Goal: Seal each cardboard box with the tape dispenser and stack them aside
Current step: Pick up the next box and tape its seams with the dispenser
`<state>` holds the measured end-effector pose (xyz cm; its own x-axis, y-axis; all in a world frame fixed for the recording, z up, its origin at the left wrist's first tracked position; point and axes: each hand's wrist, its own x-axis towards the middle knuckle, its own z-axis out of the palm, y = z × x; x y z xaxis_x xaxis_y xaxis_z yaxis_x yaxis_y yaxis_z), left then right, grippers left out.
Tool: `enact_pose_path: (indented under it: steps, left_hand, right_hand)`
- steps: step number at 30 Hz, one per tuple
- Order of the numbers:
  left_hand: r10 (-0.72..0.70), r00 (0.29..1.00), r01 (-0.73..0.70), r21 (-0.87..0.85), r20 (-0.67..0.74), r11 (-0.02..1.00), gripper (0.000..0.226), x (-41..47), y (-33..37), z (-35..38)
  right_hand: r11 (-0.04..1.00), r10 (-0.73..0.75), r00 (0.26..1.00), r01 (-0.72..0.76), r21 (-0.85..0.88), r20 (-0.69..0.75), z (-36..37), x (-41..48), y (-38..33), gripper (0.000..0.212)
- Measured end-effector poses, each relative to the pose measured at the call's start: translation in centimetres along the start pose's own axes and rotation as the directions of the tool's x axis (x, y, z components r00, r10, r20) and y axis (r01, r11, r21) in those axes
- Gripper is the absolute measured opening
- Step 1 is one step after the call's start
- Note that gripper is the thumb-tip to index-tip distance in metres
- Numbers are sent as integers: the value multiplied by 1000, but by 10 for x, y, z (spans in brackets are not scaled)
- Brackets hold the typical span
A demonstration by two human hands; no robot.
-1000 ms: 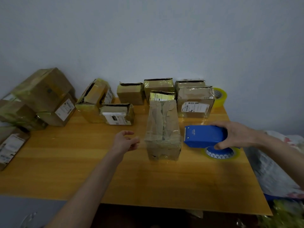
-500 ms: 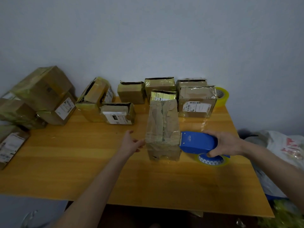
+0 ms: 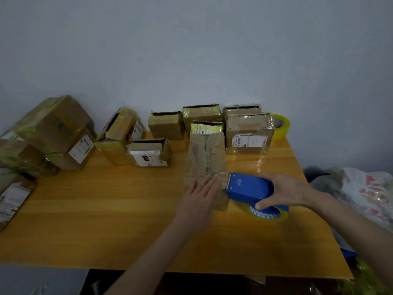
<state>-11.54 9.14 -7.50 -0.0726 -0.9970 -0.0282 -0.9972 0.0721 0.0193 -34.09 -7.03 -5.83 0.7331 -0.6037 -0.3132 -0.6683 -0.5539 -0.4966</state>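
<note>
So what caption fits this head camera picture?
Left hand steadies a cardboard box while right hand holds the tape dispenser against it.

Table top (image 3: pixel 106 220): wood grain, smooth, glossy finish; reflections noted near the far right corner.
Middle box (image 3: pixel 205 154): brown cardboard, matt; outer paper torn and rough; wrinkled clear film at near end.
Tape dispenser (image 3: pixel 248 186): blue plastic, smooth, slight sheen.
Spare tape roll (image 3: pixel 281 126): translucent yellow film, glossy.
Labelled box (image 3: pixel 248 135): cardboard under shiny, creased clear tape; white paper label, matt.
Stacked boxes (image 3: pixel 53 122): cardboard wrapped in yellowish glossy tape.
Wall (image 3: pixel 191 50): painted, matt, even.
Bag (image 3: pixel 365 188): thin white plastic, crumpled.
</note>
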Motion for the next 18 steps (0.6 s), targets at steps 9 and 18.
enact_pose_path:
  steps: [9,18]
  left_hand:
    - [-51,998,48,71,44,996,83,-2,-10,15]
    - [-55,998,52,86,40,995,82,-3,-13,10]
  right_hand:
    - [983,-64,998,66,172,-18,-2,-12,15,77]
    - [969,-113,991,94,230,71,-16,-16,35,80]
